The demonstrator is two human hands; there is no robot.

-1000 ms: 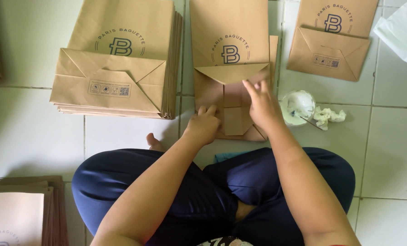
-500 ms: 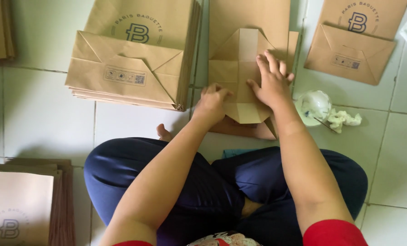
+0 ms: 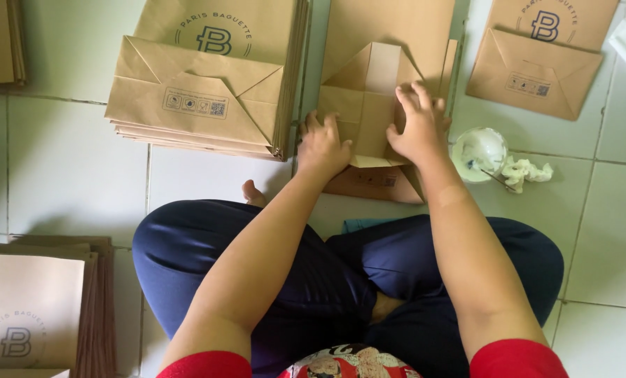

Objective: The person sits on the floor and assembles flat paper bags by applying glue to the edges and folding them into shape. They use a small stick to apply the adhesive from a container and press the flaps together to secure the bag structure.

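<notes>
- The person sits cross-legged on a white tiled floor [image 3: 61, 182], and both hands work on a brown paper bag [image 3: 369, 91] lying flat at 12 o'clock from the knees.
- The left hand [image 3: 323, 143] rests palm down on the bag's folded bottom at its 9 o'clock edge, fingers spread and flat. It presses rather than grips; nothing is closed in it.
- The right hand [image 3: 418, 126] lies on the 3 o'clock side of the same fold, fingers splayed over the crease and pushing the paper down. It too is open and flat, holding nothing.
- Between the hands, the bottom flaps stand partly opened in a diamond shape, with a narrow centre strip running toward 12 o'clock.
- Judged from this, the step in hand is flattening and creasing the bag's base folds. The next move would seem to call for firm, even pressure along both creases so the flaps stay square.
- At 3 o'clock from the right hand, just beside the bag, sits a small white bowl [image 3: 480, 150] with a thin stick in it, and a crumpled white rag [image 3: 526, 170] touches its far side. This looks like paste, though I cannot tell for sure.
- At 10 o'clock lies a thick stack of finished bags [image 3: 208, 84], near the left hand.
- At 2 o'clock lies another folded bag [image 3: 537, 59], well apart from the hands.
- At 8 o'clock, beside the left knee, a pile of flat bags [image 3: 33, 308] waits.
</notes>
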